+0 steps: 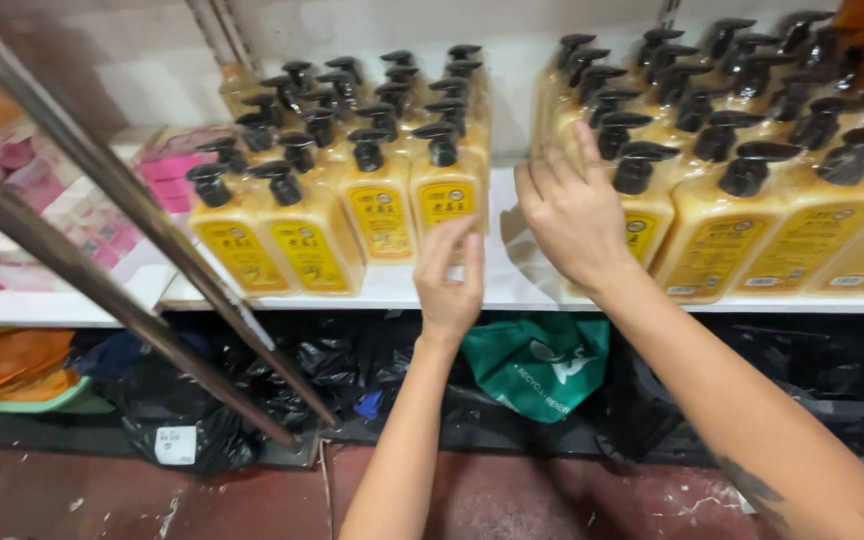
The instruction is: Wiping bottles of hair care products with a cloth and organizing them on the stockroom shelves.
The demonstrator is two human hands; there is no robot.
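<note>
Left hand (pixel 450 282) reaching, fingers open, touching the nearest pump bottle (pixel 446 192), right hand (pixel 572 212) resting spread-fingered against the right bottle group (pixel 752 200), white shelf (pixel 392 288) carrying both.

**Yellow bottles, two blocks on the white shelf**

At ten o'clock from my left hand (pixel 449 283) stands a block of yellow pump bottles (pixel 347 160) with black heads, each with a yellow front label (pixel 380 222) bearing a small round mark. My fingertips touch the nearest of them. My right hand (pixel 572 215) rests on a second block (pixel 752 150) running off to three o'clock, same bottles, with small white tags low on the fronts. At nine o'clock lie pink packs (pixel 167 165). At six o'clock a green bag (pixel 537 362) with white print; at seven o'clock a white tag (pixel 175 445) on a black bag.
</note>
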